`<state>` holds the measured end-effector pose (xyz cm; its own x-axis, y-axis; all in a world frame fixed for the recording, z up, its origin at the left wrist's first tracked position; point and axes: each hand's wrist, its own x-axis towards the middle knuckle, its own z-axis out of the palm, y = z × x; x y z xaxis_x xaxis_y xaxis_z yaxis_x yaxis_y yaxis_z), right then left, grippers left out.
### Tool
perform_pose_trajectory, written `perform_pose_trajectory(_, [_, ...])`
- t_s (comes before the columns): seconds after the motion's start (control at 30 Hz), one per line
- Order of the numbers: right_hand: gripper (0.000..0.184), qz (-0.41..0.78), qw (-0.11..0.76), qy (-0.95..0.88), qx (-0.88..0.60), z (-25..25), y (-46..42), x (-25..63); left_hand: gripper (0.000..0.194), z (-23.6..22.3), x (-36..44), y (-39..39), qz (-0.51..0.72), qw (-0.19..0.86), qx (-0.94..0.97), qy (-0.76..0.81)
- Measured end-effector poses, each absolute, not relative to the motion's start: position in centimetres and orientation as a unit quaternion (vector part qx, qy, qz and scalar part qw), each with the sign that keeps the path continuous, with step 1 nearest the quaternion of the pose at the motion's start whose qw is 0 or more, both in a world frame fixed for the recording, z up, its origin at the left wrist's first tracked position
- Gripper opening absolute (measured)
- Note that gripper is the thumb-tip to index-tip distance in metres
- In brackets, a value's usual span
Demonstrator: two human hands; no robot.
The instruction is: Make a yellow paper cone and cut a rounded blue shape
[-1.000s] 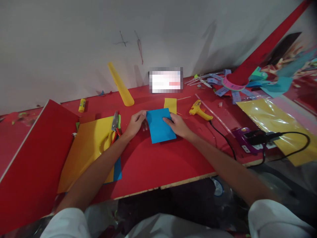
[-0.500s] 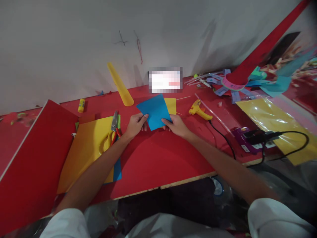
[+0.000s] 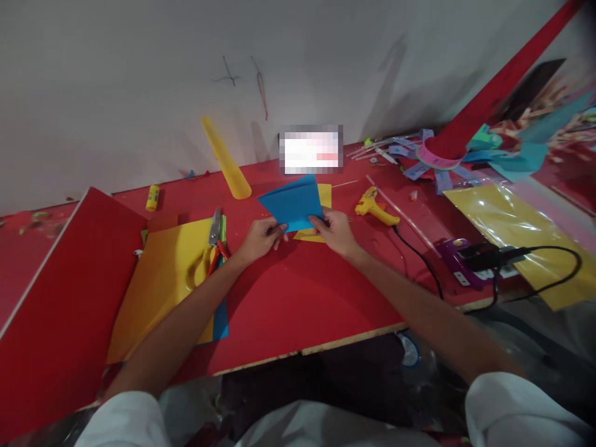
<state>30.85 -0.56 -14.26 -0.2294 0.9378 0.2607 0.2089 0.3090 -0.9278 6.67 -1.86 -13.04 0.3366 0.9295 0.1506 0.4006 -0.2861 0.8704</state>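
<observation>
A blue paper sheet (image 3: pixel 293 202) is lifted off the red table (image 3: pixel 298 298), tilted up toward the wall. My left hand (image 3: pixel 259 238) pinches its near left corner. My right hand (image 3: pixel 336 231) grips its near right edge. Under the blue sheet lies a small yellow paper piece (image 3: pixel 321 214), partly hidden by it and by my right hand.
A large yellow sheet (image 3: pixel 162 279) with red-handled pliers (image 3: pixel 216 234) lies left, a red board (image 3: pixel 60 304) beyond it. A yellow glue gun (image 3: pixel 375 208) and black cable (image 3: pixel 419 254) sit right, with a power strip (image 3: pixel 465 264), a yellow tube (image 3: pixel 226 159), a glue stick (image 3: pixel 153 197).
The blue sheet lay flat on the table; both hands have raised it and tipped it up toward the wall. The yellow piece now shows beneath it.
</observation>
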Motion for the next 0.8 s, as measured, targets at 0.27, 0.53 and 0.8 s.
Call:
perform_pose_trajectory(0.27, [0.052, 0.403, 0.465, -0.667, -0.42, -14.08, -0.47, 31.16, 0.046, -13.24, 6.75, -1.87, 0.348, 0.426, 0.727, 0.411])
perform_pose_trajectory(0.53, [0.047, 0.463, 0.451, -0.661, -0.381, -14.24, -0.54, 30.77, 0.048, -13.59, 6.69, -1.58, 0.318, 0.41, 0.741, 0.425])
perform_pose_trajectory(0.8, [0.045, 0.413, 0.43, -0.697, -0.398, -14.82, 0.02, 30.79, 0.047, -12.75, 6.73, -2.13, 0.299, 0.397, 0.746, 0.443])
